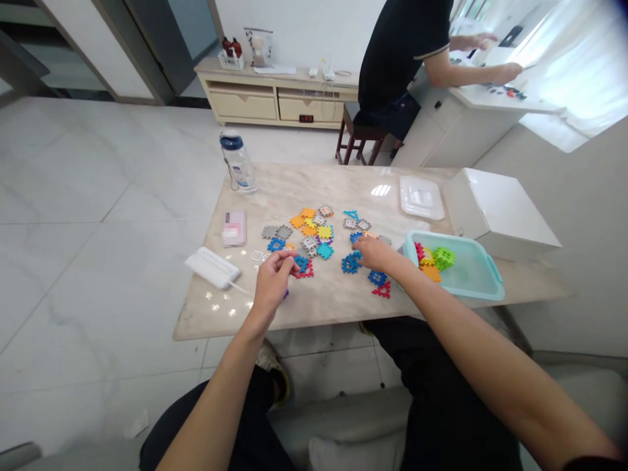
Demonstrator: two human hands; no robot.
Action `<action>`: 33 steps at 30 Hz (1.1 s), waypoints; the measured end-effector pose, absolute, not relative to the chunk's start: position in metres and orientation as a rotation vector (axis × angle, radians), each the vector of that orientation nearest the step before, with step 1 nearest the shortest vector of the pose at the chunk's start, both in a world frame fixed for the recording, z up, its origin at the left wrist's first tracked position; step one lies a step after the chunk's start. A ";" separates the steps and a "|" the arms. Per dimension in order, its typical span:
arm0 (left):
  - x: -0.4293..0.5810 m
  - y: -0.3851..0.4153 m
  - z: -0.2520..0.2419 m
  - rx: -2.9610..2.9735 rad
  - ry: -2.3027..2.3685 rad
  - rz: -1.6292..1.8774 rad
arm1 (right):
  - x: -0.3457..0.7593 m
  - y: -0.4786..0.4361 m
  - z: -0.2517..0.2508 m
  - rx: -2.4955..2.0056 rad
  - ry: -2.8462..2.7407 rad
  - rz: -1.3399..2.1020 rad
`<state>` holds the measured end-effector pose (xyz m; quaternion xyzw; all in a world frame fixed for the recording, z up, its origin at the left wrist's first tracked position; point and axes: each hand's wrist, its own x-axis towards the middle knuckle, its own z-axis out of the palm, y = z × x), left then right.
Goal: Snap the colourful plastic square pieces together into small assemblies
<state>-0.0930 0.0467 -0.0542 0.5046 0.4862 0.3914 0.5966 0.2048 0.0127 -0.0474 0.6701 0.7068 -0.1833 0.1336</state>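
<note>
Seated person's left hand (273, 273): thumb and forefinger brought together at a blue toothed tile (302, 264), grip not verifiable; right hand (375, 253): fingers lowered, bent, over blue tiles (350, 263), any pinch hidden. Just right of the right fingers, a teal tub (473, 271) contains red, yellow, orange and green pieces (444, 258). Far beyond the left fingers, a white basket (230, 63) contains dark-red bottles (232, 48).
</note>
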 end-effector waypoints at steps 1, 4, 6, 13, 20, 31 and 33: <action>-0.096 0.048 -0.053 1.169 1.133 0.927 | 0.200 0.013 -0.051 1.926 2.071 -0.540; -0.107 0.056 -0.047 1.133 1.144 0.999 | 0.181 0.017 -0.061 1.851 2.220 -0.547; -0.116 0.063 -0.043 1.079 1.161 1.062 | 0.163 0.022 -0.066 1.790 2.356 -0.532; -0.136 0.069 -0.036 0.913 1.157 1.150 | 0.094 0.046 -0.071 1.749 2.455 -0.395; -0.146 0.066 -0.037 0.927 1.155 1.140 | 0.058 0.056 -0.085 1.875 2.296 -0.418; -0.133 0.058 -0.048 1.290 1.196 1.036 | 0.086 0.039 -0.045 1.975 2.438 -0.437; -0.130 0.056 -0.049 1.292 1.189 1.028 | 0.098 0.027 -0.042 1.969 2.438 -0.450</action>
